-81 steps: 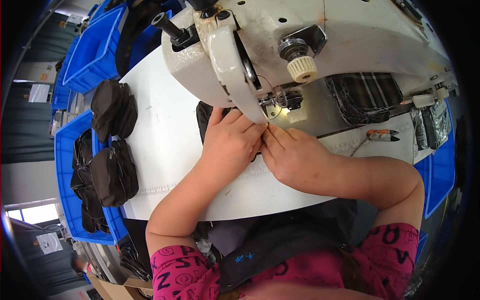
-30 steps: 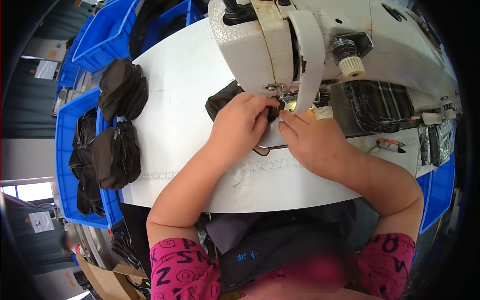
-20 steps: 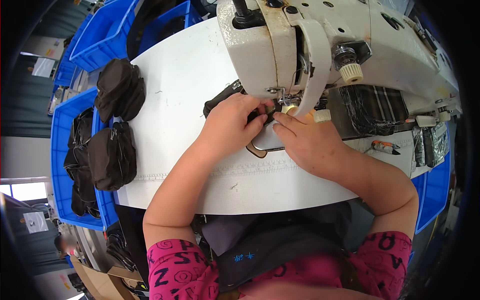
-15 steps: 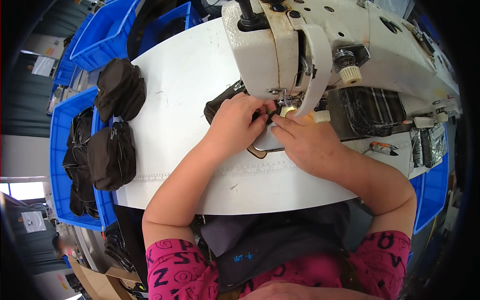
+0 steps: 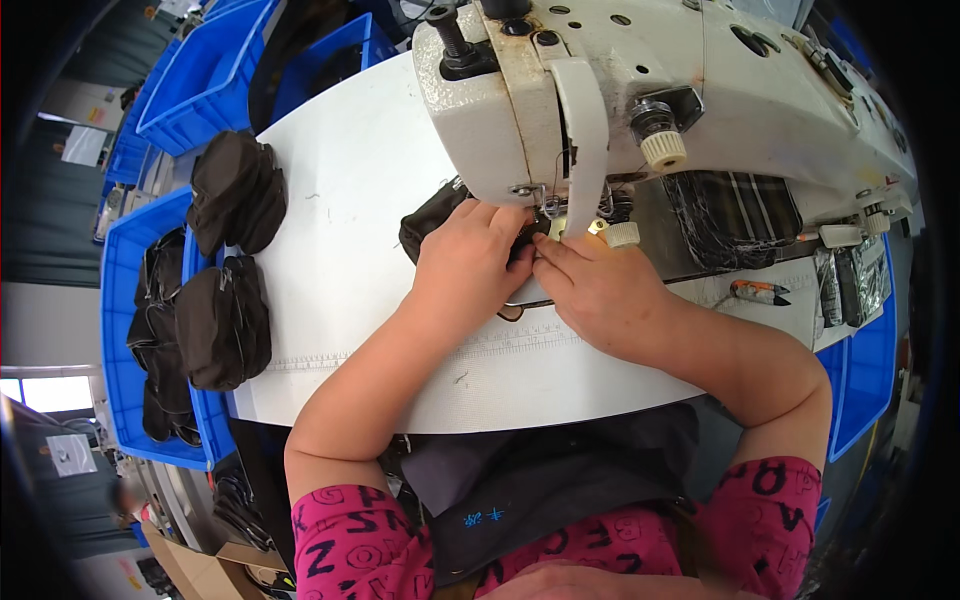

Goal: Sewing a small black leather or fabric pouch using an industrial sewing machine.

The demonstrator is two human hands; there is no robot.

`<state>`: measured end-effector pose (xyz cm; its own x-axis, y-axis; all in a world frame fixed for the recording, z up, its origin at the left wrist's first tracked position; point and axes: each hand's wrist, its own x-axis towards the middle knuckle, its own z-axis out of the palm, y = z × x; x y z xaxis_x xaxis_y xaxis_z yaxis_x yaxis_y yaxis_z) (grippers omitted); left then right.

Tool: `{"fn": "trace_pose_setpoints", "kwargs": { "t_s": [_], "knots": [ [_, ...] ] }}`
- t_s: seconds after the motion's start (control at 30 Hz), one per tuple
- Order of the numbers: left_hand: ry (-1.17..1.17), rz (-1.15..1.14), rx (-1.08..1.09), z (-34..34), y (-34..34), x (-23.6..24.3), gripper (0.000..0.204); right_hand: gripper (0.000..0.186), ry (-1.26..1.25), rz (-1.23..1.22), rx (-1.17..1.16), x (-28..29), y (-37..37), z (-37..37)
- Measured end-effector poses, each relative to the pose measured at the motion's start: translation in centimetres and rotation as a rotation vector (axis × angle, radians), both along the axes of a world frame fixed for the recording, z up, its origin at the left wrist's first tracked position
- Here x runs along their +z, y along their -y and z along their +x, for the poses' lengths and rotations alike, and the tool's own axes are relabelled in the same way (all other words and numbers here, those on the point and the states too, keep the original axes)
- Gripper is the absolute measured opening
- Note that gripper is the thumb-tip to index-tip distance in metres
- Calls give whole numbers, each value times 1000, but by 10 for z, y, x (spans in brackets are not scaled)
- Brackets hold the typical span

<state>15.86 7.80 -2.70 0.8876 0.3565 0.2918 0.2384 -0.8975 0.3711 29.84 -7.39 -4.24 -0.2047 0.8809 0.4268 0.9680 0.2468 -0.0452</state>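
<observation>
A dark brown fabric pouch (image 5: pixel 425 222) lies under the head of a white sewing machine (image 5: pixel 488 135), partly covered by my hands. My left hand (image 5: pixel 468 262) is closed on the pouch, thumb and fingers bunching its cloth just left of the presser foot. Close by on the right, my right hand (image 5: pixel 612 298) has its fingers together, the tips pinching the pouch's edge beside the needle area. The two sets of fingertips nearly meet. The exact stitching spot is hidden by the fingers and the machine head.
Two stuffed dark pouches (image 5: pixel 225 320) rest at the table's left edge, beside a blue bin (image 5: pixel 118 340) holding more. Dark striped fabric pieces (image 5: pixel 735 220) sit beneath the machine arm. Small orange-handled snips (image 5: pixel 760 292) lie on the white table (image 5: pixel 500 385) at right. Another blue bin (image 5: pixel 865 385) stands beyond.
The view has shifted slightly, so the machine appears further left and lower. My hands stay at the presser foot, gripping the pouch, with the fingertips only slightly moved.
</observation>
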Motion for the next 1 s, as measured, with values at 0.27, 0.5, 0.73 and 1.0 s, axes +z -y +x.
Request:
{"fn": "trace_pose_setpoints", "kwargs": {
  "t_s": [0.27,0.5,0.73,1.0],
  "knots": [
    [38,-384,-57,4,-15,4,13,31,-38,-76,-39,-1,3,-1],
    [-245,-632,-14,-1,-22,11,17,18,-87,-110,8,4,2,1],
    [-113,-646,66,7,0,3,28,28,-14,-112,-6,3,4,4],
    [98,-115,58,7,6,-16,19,29,-20,-181,-23,1,3,2]
  ]
}}
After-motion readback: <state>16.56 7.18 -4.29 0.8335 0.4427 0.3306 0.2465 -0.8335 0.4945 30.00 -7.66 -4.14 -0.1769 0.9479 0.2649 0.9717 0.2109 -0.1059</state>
